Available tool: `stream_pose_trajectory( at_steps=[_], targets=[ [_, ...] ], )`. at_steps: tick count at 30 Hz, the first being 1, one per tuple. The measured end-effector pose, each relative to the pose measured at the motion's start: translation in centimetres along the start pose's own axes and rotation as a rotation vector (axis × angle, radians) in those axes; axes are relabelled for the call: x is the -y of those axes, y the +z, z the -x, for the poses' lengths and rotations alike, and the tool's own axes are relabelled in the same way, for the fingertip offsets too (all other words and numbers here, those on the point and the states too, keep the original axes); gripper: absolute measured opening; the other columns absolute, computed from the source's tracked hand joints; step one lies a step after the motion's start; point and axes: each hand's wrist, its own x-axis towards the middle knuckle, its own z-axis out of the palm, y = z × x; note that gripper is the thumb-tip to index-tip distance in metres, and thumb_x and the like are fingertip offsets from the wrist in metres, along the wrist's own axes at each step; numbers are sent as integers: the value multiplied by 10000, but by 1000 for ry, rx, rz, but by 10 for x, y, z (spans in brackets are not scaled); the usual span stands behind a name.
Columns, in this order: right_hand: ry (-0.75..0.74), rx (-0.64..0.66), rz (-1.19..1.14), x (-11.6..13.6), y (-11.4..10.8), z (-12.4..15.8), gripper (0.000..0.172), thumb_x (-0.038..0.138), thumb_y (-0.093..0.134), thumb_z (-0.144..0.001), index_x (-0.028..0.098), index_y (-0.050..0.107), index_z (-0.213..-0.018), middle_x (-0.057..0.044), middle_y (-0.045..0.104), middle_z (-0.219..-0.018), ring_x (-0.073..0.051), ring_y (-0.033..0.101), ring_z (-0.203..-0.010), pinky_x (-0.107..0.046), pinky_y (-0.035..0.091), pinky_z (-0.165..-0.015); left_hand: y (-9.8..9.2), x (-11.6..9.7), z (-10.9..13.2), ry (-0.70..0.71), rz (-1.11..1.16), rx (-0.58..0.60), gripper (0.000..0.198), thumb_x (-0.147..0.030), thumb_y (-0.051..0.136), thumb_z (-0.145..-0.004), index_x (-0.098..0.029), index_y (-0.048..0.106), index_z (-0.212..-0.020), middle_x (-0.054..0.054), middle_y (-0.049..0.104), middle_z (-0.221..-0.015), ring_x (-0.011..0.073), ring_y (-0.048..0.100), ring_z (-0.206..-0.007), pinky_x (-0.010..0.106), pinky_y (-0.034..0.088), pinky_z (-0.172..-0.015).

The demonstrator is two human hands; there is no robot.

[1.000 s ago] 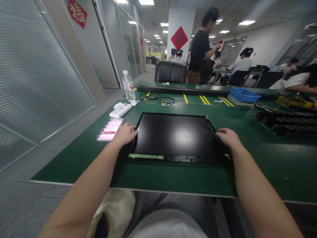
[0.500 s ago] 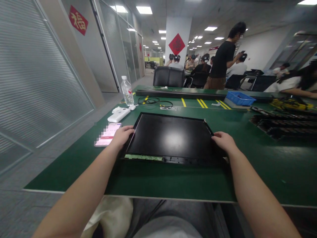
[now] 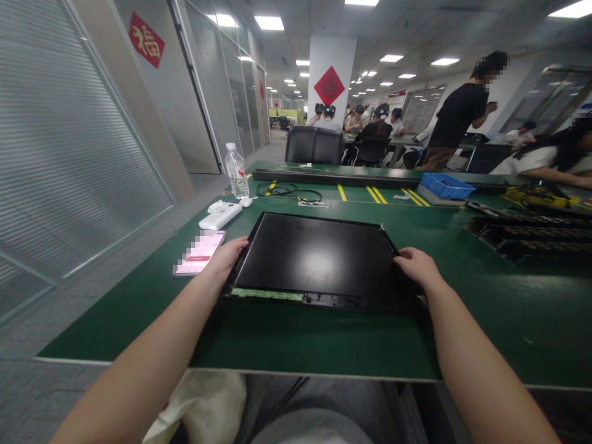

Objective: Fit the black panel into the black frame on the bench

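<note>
A dark display panel (image 3: 319, 256) with a thin black frame lies screen up in front of me. A green circuit strip (image 3: 268, 295) runs along the left part of its near edge. My left hand (image 3: 229, 256) grips the panel's left edge, thumb on top and the other fingers hidden beneath. On the opposite side, my right hand (image 3: 419, 266) is closed on the right edge, its fingertips tucked under the frame. Close to my left hand lies a phone (image 3: 200, 254) with a lit pink screen.
Past the phone are a white device (image 3: 221, 216) and a water bottle (image 3: 237, 172). A black cable (image 3: 289, 191) lies farther back on the green table (image 3: 324, 345). To the right are a blue bin (image 3: 446, 185) and stacked dark strips (image 3: 531, 234). A standing person (image 3: 456, 117) is beyond the table.
The standing person in the background has moved to the right. My hands keep their hold on the display panel, which has barely shifted.
</note>
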Motion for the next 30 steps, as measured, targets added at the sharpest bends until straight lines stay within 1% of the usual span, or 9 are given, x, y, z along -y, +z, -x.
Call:
stream_pose_trajectory(
  at_steps=[2,6,9,15,18,23,26,30],
  targets=[
    [0,-5,-5,-1,1,-1,293,316,662,-831,186,771,-1070,-120,777,-1048,-295,725,-1001,-358,551,-858,1,-1,1,-28,18,36,465,-41,611,-824,-139,662,-1276,16,732,-684,184,667,-448,273,566,-444],
    [0,-7,-12,-1,2,-2,293,311,668,-821,180,773,-1062,-129,774,-1033,-290,723,-977,-367,552,-856,4,-1,3,-9,-21,-30,647,17,602,-815,-160,531,-1433,4,738,-716,168,657,-431,244,542,-418],
    [3,-13,-4,0,1,-1,293,305,670,-817,180,774,-1061,-139,771,-1037,-293,720,-978,-375,555,-860,5,0,5,10,-73,-14,714,32,608,-823,-180,482,-1493,7,739,-713,172,644,-409,251,535,-394],
    [14,22,7,1,0,-2,327,315,655,-839,159,759,-1106,-147,764,-1082,-300,717,-1020,-379,550,-887,5,-1,7,4,-59,26,652,8,639,-861,-184,529,-1475,25,740,-693,186,674,-442,271,575,-424],
    [10,23,7,1,0,-2,337,322,658,-842,158,754,-1120,-151,762,-1100,-307,715,-1028,-386,550,-889,4,-2,6,5,-31,40,652,-2,680,-852,-189,547,-1462,29,752,-712,183,687,-462,276,595,-454],
    [16,31,24,2,-1,0,359,335,643,-855,150,746,-1146,-162,751,-1133,-312,717,-1039,-382,556,-875,1,1,2,4,-29,62,676,-8,715,-838,-191,554,-1469,52,781,-769,187,694,-465,276,596,-459],
    [18,20,30,2,-1,0,337,337,655,-845,169,750,-1122,-148,758,-1092,-301,723,-1012,-365,558,-850,0,2,0,-2,-39,67,731,-25,783,-797,-200,559,-1471,62,796,-814,186,693,-458,281,599,-465],
    [8,0,23,1,0,-1,308,324,668,-828,184,755,-1089,-123,766,-1032,-292,724,-984,-354,554,-838,1,3,1,7,-28,69,744,-21,795,-787,-193,563,-1473,56,793,-785,187,691,-452,283,603,-470]
  ],
)
